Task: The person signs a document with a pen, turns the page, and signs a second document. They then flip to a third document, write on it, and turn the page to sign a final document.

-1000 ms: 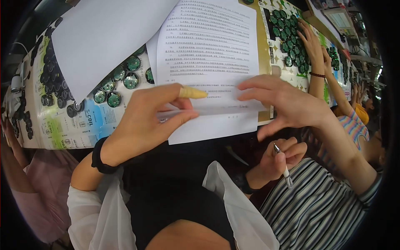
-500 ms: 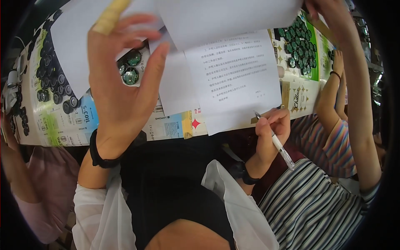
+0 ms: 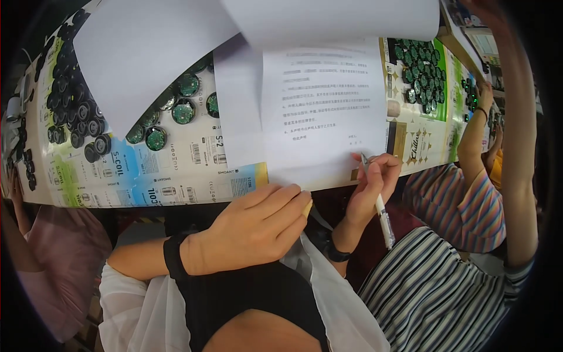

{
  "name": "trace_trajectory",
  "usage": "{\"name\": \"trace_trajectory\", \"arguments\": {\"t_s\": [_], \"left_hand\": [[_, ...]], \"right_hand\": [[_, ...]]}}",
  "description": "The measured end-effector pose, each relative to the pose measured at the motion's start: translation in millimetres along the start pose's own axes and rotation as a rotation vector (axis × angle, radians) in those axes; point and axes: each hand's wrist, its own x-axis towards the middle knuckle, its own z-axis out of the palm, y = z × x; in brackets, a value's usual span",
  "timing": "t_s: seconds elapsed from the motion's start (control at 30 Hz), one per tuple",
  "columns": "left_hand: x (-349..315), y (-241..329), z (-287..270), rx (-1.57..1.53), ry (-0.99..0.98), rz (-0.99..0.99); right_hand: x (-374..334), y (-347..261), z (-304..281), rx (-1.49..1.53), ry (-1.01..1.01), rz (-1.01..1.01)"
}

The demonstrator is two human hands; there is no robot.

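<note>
My right hand [image 3: 373, 185] is closed round a white pen [image 3: 385, 224], its tip close to the lower right of a printed sheet [image 3: 319, 155]. Just in front of the table edge, my left hand [image 3: 252, 226] is held palm down and holds nothing visible. Its fingers are stretched side by side and slightly bent, near the sheet's lower left corner; the thumb is hidden. A yellow wrap covers one fingertip. The upper pages [image 3: 334, 20] are folded back over the printed sheet. Another white sheet [image 3: 146, 53] spreads to the left, and one more [image 3: 240, 117] lies underneath.
Round green circuit boards [image 3: 183, 112] lie partly under the left sheet, with black round parts [image 3: 73, 111] farther left. More green boards [image 3: 421, 73] are at the right on printed card [image 3: 419, 141]. A person in a striped top [image 3: 434, 281] stands close at right; others sit along the table.
My left hand has come down from above the papers to the table's front edge, uncovering the green boards. The right hand keeps the pen and has shifted slightly. The folded-back pages have moved a little.
</note>
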Motion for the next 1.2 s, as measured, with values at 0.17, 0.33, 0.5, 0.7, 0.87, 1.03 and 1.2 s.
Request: {"name": "trace_trajectory", "arguments": {"t_s": [0.17, 0.33, 0.5, 0.7, 0.87, 1.03, 1.2], "left_hand": [[3.1, -7.6, 2.8, 0.099, -0.063, -0.053], [2.9, -19.0, -3.0, -0.005, -0.146, -0.179], [-11.1, -22.9, -9.6, -0.258, -0.258, -0.234], [-20.4, -22.9, -10.6, -0.061, -0.213, -0.092], [-17.1, -31.6, -17.0, -0.01, -0.251, -0.084], [-27.1, -27.4, -23.2, 0.068, -0.268, -0.102], [-25.5, -24.3, -22.7, 0.099, -0.293, -0.046]], "right_hand": [[-18.1, -5.2, 3.5, -0.061, -0.008, -0.008], [-19.8, -13.2, 11.2, -0.093, -0.002, 0.02], [-20.3, 12.7, -24.0, -0.029, 0.073, -0.045], [-28.3, 40.6, -74.0, 0.069, 0.237, -0.092], [-24.6, -3.6, -28.1, 0.122, 0.352, -0.108], [-32.0, 12.4, -31.1, 0.209, 0.421, -0.121], [-39.9, 8.2, -39.4, 0.149, 0.393, -0.174]]}}
